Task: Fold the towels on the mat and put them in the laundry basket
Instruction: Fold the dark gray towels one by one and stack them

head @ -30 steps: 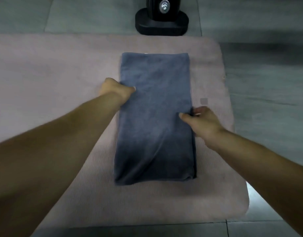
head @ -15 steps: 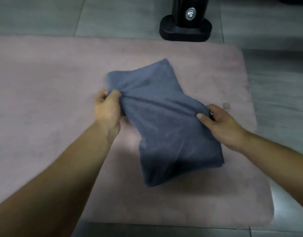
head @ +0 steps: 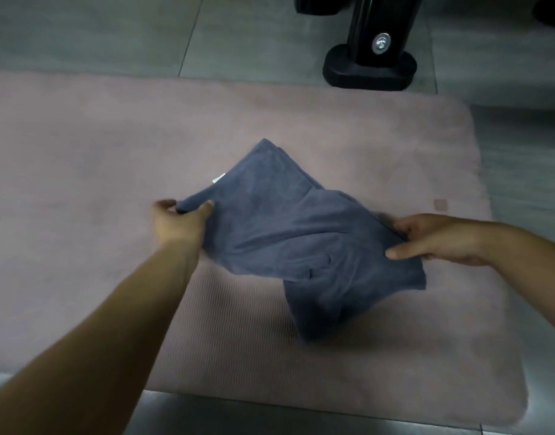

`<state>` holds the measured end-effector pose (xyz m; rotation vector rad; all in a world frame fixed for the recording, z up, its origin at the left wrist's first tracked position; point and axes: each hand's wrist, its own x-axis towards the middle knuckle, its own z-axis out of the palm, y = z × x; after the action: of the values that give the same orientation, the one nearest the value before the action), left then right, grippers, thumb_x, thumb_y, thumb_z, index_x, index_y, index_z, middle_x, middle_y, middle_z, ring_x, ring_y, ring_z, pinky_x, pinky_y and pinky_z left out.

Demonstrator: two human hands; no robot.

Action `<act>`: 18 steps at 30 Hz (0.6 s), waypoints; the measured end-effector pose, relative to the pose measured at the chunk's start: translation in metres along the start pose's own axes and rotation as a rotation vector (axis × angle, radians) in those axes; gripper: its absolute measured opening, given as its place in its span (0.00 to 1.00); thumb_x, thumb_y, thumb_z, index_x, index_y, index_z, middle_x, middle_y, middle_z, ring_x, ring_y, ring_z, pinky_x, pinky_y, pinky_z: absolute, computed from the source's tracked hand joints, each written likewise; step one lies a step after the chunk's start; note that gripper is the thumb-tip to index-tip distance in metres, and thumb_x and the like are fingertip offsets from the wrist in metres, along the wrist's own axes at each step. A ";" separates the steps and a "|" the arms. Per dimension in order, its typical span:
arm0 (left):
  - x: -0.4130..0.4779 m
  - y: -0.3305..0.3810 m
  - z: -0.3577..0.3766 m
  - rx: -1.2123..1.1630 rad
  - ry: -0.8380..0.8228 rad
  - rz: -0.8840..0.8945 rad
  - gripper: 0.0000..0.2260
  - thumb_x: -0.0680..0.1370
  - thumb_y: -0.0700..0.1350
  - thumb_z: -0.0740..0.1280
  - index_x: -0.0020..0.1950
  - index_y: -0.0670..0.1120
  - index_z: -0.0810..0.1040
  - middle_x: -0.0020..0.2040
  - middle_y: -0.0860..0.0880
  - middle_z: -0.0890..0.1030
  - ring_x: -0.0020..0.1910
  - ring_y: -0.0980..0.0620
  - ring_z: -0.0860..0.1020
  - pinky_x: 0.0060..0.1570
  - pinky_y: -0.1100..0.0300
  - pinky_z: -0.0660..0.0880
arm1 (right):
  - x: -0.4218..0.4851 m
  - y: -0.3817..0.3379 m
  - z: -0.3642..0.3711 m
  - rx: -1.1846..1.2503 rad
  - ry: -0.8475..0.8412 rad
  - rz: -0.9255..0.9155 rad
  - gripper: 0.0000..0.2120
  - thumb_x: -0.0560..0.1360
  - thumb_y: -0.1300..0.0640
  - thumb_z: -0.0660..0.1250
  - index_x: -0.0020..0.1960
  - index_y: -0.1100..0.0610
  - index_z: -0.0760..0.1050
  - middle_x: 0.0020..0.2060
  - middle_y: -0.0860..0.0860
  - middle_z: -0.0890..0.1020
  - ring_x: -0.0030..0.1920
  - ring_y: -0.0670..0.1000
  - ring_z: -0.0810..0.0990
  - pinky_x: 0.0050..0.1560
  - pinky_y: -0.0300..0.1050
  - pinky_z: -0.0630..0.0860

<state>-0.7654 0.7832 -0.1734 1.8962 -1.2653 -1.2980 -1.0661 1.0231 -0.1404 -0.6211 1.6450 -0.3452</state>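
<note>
I have the towel (head: 301, 240) up between both hands over the middle of the mat (head: 113, 152), turned on a slant, its far corner pointing away from me and its near corner drooping toward the mat; I cannot tell whether either corner touches. My judgement is that the folding is partly done: the cloth is already doubled into a layered band, it probably needs one more fold to make a compact bundle, and the trip to the basket is yet to come. The basket is nowhere in my view, and I see no other towels here. The towel is dark blue-grey, soft and limp, creased across the middle where it sags, with layered edges showing near the right side and a small white tag (head: 219, 178) at its left edge. My left hand (head: 176, 224) pinches the left edge, its fingers (head: 166, 203) curled closed around a bunched bit of cloth. My right hand (head: 436, 237) grips the right edge, thumb on top and the other fingers tucked beneath, closed on the fabric. The mat is pale pink, ribbed, with a small square patch (head: 440, 205) near its right side. It lies on a grey tiled floor (head: 113, 32), and a black stand (head: 368, 70) sits just beyond its far edge.
</note>
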 end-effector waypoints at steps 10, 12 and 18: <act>0.032 0.038 -0.025 0.587 -0.409 0.231 0.07 0.78 0.45 0.71 0.49 0.41 0.82 0.45 0.44 0.81 0.44 0.45 0.77 0.42 0.57 0.73 | 0.028 -0.004 -0.026 -0.081 0.494 -0.124 0.09 0.74 0.60 0.74 0.53 0.50 0.80 0.50 0.53 0.83 0.49 0.51 0.82 0.49 0.40 0.75; 0.038 0.032 -0.039 0.618 -0.243 0.277 0.06 0.79 0.44 0.67 0.50 0.41 0.79 0.47 0.42 0.80 0.47 0.42 0.77 0.45 0.56 0.70 | 0.038 -0.009 -0.024 0.050 0.696 -0.114 0.12 0.72 0.56 0.77 0.53 0.53 0.80 0.47 0.55 0.83 0.42 0.51 0.81 0.41 0.40 0.77; 0.039 0.008 -0.056 0.892 -0.225 0.222 0.23 0.73 0.54 0.71 0.62 0.42 0.74 0.56 0.41 0.81 0.51 0.39 0.78 0.50 0.49 0.75 | 0.031 -0.018 -0.001 0.448 0.508 0.062 0.25 0.70 0.45 0.76 0.57 0.61 0.78 0.48 0.61 0.84 0.46 0.60 0.86 0.46 0.51 0.82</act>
<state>-0.7141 0.7395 -0.1607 2.0763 -2.3801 -0.9016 -1.0660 0.9904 -0.1551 -0.1437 1.9725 -0.8505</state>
